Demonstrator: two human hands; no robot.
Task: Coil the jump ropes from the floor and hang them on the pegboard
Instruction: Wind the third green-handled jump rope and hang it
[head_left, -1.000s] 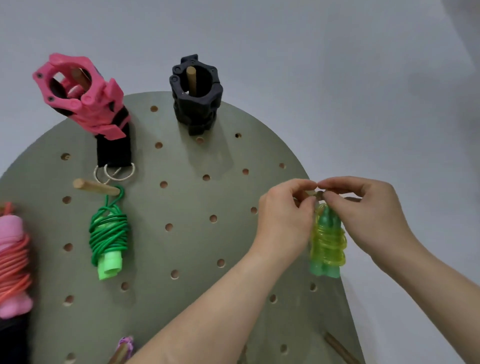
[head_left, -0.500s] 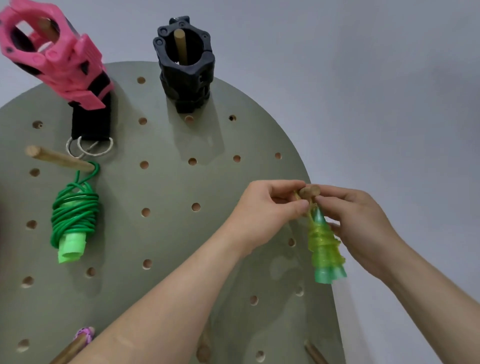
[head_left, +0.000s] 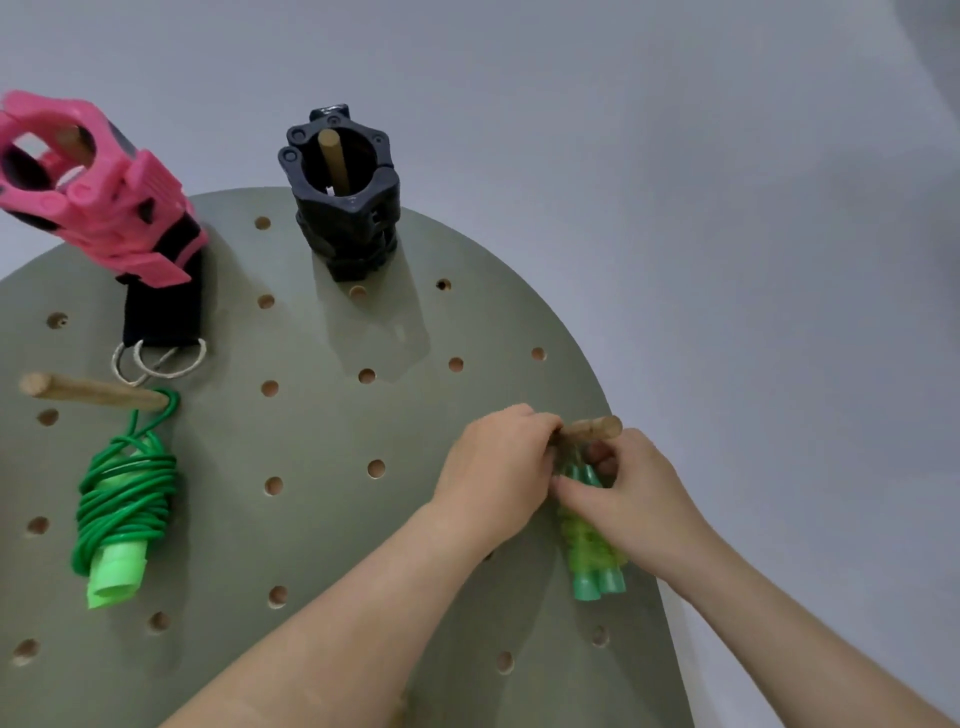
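Note:
A coiled translucent light-green jump rope (head_left: 592, 556) hangs below a wooden peg (head_left: 592, 428) at the right edge of the grey-green pegboard (head_left: 322, 436). My left hand (head_left: 498, 473) has its fingers curled at the base of that peg, where the rope's top loop sits. My right hand (head_left: 628, 493) pinches the upper part of the rope bundle just under the peg. The rope's top is hidden between my hands. A second coiled jump rope, darker green (head_left: 124, 509), hangs from a peg (head_left: 93, 389) at the left.
A pink barbell collar (head_left: 88, 192) and a black barbell collar (head_left: 343, 202) sit on pegs near the board's top. A black strap with metal rings (head_left: 158, 332) hangs below the pink one. A plain grey wall lies behind the board.
My hands slid inward along the peg toward the board, so the peg's tip now sticks out past them. My right hand dropped lower onto the rope bundle. The camera view shifted.

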